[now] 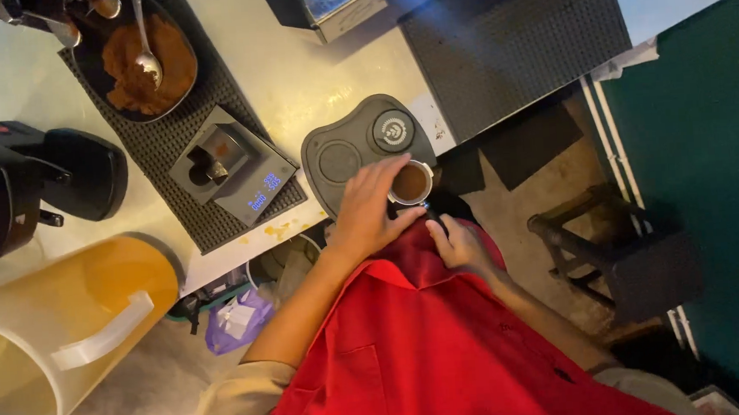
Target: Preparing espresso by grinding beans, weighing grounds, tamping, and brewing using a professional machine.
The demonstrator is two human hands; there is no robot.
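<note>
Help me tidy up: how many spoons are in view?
2: one spoon lies in the dark tray of brown grounds; another spoon sits at its top edge, partly cut off.

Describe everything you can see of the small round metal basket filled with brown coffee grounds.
The small round metal coffee basket has a shiny silver rim and is filled nearly level with brown grounds. It faces open-side up at the edge of the dark grey moulded mat on the pale counter. The left hand rests fingers over its rim; the right hand grips its dark handle below, mostly hidden.
</note>
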